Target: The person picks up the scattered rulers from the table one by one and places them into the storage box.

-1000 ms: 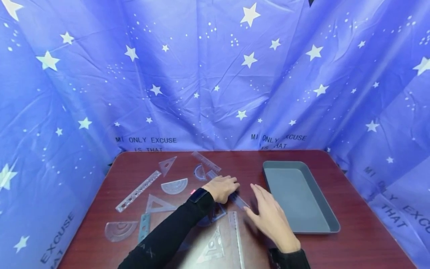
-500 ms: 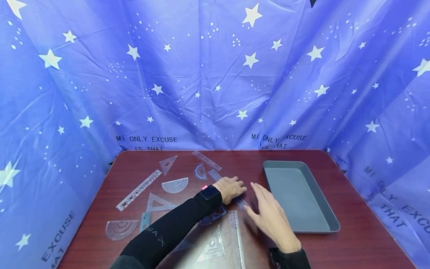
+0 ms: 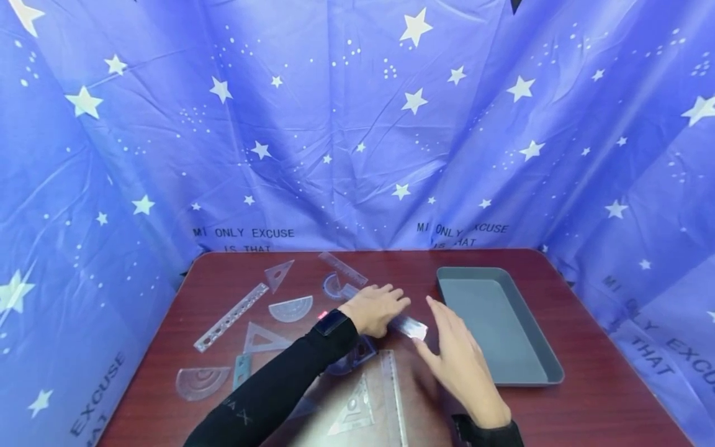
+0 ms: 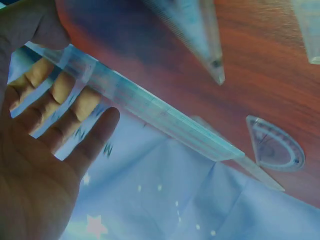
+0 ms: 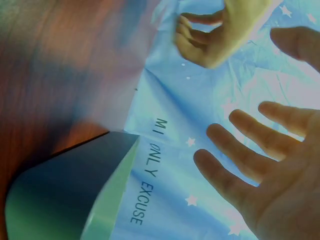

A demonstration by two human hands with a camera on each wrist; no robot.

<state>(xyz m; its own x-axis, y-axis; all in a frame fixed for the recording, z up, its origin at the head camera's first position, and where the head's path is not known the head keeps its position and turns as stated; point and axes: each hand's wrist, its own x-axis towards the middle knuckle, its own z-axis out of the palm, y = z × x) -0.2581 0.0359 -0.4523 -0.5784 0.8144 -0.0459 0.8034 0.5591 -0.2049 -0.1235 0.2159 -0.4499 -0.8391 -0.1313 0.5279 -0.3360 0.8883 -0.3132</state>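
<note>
The left hand (image 3: 374, 310) has a narrow grip, pinching a clear ruler (image 3: 411, 327) between thumb and fingers. Call the far edge of the worktop (image 3: 598, 385) twelve o'clock: the ruler's shiny end points from that hand to four o'clock. The right hand (image 3: 463, 360) is there too, its grip wide. Its thumb is close to the ruler, but I cannot tell if they touch. From the left hand, a gray tray (image 3: 508, 335) sits at three o'clock and a half-round protractor (image 3: 290, 310) at nine.
</note>
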